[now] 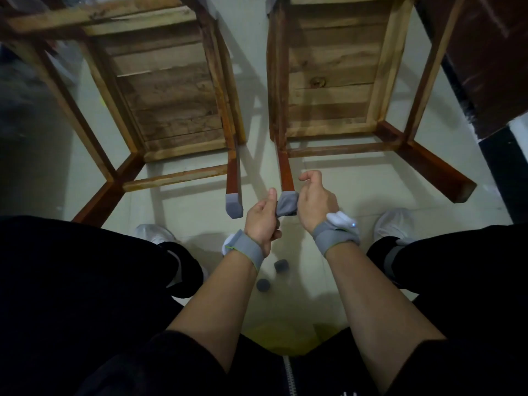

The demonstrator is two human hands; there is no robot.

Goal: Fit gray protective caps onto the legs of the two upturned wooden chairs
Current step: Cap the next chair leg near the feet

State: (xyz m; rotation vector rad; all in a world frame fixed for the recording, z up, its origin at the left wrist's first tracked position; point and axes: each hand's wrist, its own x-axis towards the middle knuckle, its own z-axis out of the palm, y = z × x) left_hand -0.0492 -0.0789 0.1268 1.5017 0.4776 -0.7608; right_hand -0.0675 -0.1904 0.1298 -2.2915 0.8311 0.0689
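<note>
Forearms low centre; left hand [261, 221] and right hand [315, 202] fingers pinched shut on gray cap [287, 205], stretching it over leg tip [287, 178] mid-frame. Neighbour leg's cap [234, 205] on. Spare caps [281, 265] on floor [314, 270] below. Risk: uneven pull leaves it crooked or it snaps off.

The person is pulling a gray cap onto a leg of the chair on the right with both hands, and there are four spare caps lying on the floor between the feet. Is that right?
Not quite. The head view shows only two spare caps on the floor between the feet, not four. The rest holds: the left hand and right hand are pulling a gray cap onto a leg of the right chair.
</note>
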